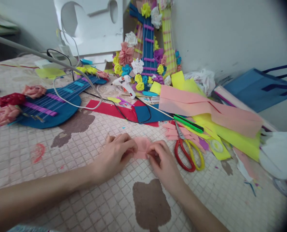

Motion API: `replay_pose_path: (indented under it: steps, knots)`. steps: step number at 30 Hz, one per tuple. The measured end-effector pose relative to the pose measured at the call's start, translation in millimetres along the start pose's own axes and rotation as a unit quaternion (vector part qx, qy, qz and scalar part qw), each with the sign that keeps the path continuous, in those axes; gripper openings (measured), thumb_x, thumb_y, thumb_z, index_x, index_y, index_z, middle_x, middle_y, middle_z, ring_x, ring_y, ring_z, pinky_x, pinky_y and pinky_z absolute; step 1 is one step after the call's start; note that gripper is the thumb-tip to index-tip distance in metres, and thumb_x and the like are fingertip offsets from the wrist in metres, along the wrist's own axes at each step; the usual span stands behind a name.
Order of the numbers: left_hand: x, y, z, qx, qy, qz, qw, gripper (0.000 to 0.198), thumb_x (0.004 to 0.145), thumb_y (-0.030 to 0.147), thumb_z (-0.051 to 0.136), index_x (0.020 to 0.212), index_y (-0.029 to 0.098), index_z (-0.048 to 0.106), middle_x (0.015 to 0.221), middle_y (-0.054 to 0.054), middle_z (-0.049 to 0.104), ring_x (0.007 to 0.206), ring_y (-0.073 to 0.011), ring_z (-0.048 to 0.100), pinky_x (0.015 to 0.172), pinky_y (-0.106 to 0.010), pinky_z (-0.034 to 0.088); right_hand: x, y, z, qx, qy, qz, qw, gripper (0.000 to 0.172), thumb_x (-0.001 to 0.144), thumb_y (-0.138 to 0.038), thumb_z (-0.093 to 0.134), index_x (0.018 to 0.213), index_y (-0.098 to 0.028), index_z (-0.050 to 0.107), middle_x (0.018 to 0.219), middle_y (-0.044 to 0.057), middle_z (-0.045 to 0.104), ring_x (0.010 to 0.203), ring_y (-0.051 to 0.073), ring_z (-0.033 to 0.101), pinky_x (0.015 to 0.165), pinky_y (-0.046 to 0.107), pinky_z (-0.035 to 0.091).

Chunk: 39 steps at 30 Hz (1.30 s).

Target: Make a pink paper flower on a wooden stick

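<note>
Head view, left to right: at the far left of the frame, a blue paper guitar [63, 114] lies on the table with red and pink paper flowers at its lower end. Near the middle of the frame, the left hand [118, 154] has its thumb and fingertips pinched on the left edge of a small pink paper piece [142, 147]. That piece lies between the two hands, just below the centre of the frame, its middle uncovered. Beside it, the right hand [161, 161] pinches the right edge, fingers curled. Right of this hand, apart from it, scissors [181, 138] with one red and one yellow handle lie just below a green cutter [187, 123]. A large pink sheet [189, 103] spreads across the right side, over yellow paper [240, 141].
</note>
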State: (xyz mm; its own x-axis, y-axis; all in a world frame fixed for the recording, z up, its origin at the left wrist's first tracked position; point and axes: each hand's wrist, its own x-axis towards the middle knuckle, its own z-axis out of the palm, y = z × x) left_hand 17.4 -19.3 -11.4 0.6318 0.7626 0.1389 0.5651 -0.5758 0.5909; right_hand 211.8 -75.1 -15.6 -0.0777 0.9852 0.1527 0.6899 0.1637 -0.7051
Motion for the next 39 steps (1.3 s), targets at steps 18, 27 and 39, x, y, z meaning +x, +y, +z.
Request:
replay_pose_path:
  steps: [18, 27, 39]
  knots:
    - [0.3, 1.0, -1.6, -0.006, -0.005, -0.031, 0.999, 0.016, 0.077, 0.024, 0.063, 0.084, 0.018, 0.050, 0.088, -0.001, 0.056, 0.085, -0.0194, 0.054, 0.075, -0.036, 0.032, -0.2, 1.3, -5.5, 0.022, 0.006, -0.008, 1.000, 0.022, 0.072, -0.008, 0.063, 0.084, -0.021, 0.050, 0.089, 0.001, 0.048, 0.082, 0.016, 0.051, 0.074, 0.029, 0.044]
    - [1.3, -2.4, -4.0, -0.006, -0.036, -0.012, 0.999, 0.011, 0.085, 0.022, 0.052, 0.076, 0.017, 0.056, 0.086, -0.001, 0.055, 0.086, -0.0184, 0.053, 0.077, -0.037, 0.032, -2.3, -0.1, -8.5, 0.012, -0.039, 0.000, 0.999, 0.013, 0.084, -0.012, 0.052, 0.074, -0.020, 0.051, 0.086, 0.002, 0.048, 0.080, 0.014, 0.052, 0.068, 0.027, 0.044]
    - [3.4, 1.3, 0.0, 0.054, -0.018, -0.005, 0.998, 0.009, 0.082, 0.018, 0.051, 0.074, 0.016, 0.053, 0.082, -0.002, 0.054, 0.078, -0.0186, 0.053, 0.072, -0.037, 0.032, 1.0, -0.1, -3.6, -0.003, 0.005, 0.000, 1.000, 0.012, 0.081, -0.013, 0.055, 0.072, -0.020, 0.051, 0.083, 0.001, 0.049, 0.075, 0.014, 0.052, 0.065, 0.028, 0.044]
